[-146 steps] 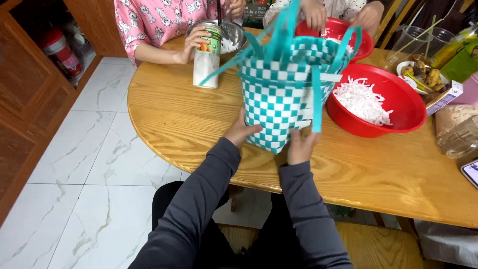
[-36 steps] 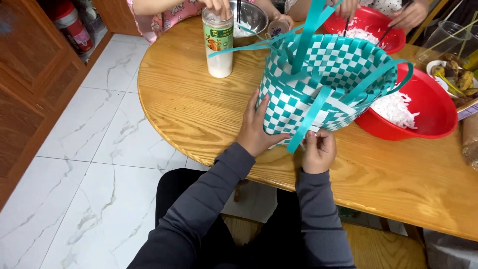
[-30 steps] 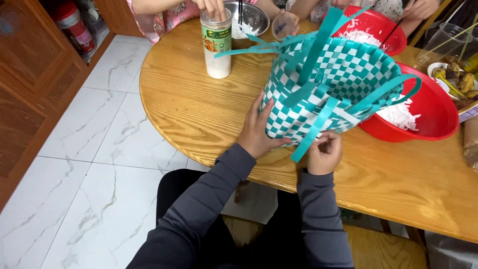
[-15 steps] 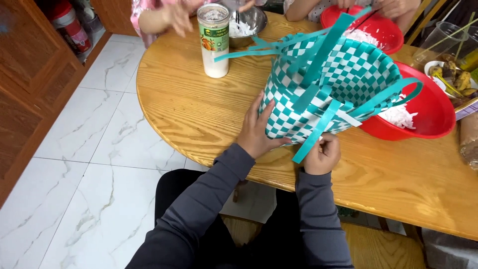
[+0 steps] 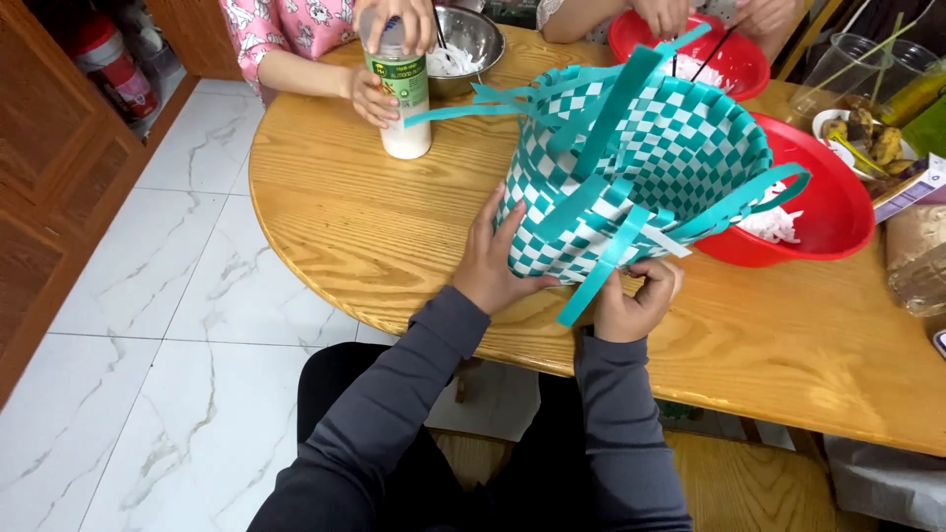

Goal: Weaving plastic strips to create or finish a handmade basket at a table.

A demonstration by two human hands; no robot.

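A teal and white woven basket [image 5: 650, 167] lies tilted on the round wooden table [image 5: 345, 227], its mouth turned up and to the right, with loose teal strips sticking out. My left hand [image 5: 490, 258] presses flat against the basket's lower left side. My right hand [image 5: 636, 296] sits under its near edge, pinching a loose teal strip [image 5: 601, 276] that hangs from the weave.
A big red bowl [image 5: 838, 217] with white shreds sits right behind the basket. Across the table, another person's hands hold a tall jar [image 5: 402, 99] beside a metal bowl [image 5: 471, 39]. A second red bowl [image 5: 729, 59], cups and food stand at the far right.
The basket has tipped from upright onto its side, toward the right. My right hand has taken a loose strip. The other person's hands have come onto the jar.
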